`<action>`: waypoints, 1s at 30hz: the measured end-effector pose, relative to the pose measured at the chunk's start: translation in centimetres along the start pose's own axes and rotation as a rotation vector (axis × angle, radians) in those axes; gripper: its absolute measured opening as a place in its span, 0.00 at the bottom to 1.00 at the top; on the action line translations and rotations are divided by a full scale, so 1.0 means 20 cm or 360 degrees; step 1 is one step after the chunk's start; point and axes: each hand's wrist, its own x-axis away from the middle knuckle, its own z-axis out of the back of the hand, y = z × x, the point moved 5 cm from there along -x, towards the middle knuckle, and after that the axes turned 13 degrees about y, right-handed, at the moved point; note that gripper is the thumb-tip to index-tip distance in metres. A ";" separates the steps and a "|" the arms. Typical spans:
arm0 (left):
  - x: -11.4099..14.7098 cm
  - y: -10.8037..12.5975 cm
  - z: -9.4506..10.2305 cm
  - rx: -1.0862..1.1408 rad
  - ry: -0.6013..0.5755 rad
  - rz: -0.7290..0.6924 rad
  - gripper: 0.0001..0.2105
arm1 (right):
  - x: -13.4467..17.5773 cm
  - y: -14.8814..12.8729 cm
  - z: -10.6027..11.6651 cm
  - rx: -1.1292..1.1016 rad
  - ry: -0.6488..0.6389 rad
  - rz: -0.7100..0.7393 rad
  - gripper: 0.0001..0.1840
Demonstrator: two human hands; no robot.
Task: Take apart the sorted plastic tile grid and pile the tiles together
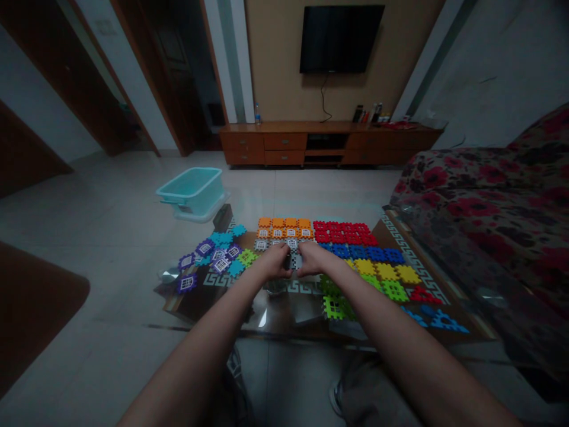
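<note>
near the middle of the frame, your left hand and right hand flank a grey interlocking tile, fingers partly curled at its edges; i cannot tell whether they grip it.

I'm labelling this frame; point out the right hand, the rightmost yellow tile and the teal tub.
Right hand [312, 259]: head view, back of the hand.
Rightmost yellow tile [408, 274]: head view, its middle.
Teal tub [208, 193]: head view, outer wall.

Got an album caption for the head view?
A person's left grip and right grip at a notched grey plastic tile, over a rectangular glass table.
</note>
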 end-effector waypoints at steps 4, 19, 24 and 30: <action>0.03 -0.05 0.11 0.0015 0.0076 0.0093 0.20 | -0.04 -0.03 0.03 -0.0118 0.0080 -0.0005 0.22; 0.34 -0.69 0.53 -0.0548 0.0676 0.1010 0.28 | -0.37 -0.17 0.07 -0.0365 0.0395 -0.0213 0.39; 0.12 -0.46 0.38 -0.0323 0.0350 0.0542 0.40 | -0.32 0.20 0.05 -0.0171 -0.0074 -0.0342 0.75; -0.05 -0.34 0.17 -0.0279 0.0021 0.0299 0.44 | -0.31 0.27 -0.02 -0.0050 -0.0149 -0.0144 0.69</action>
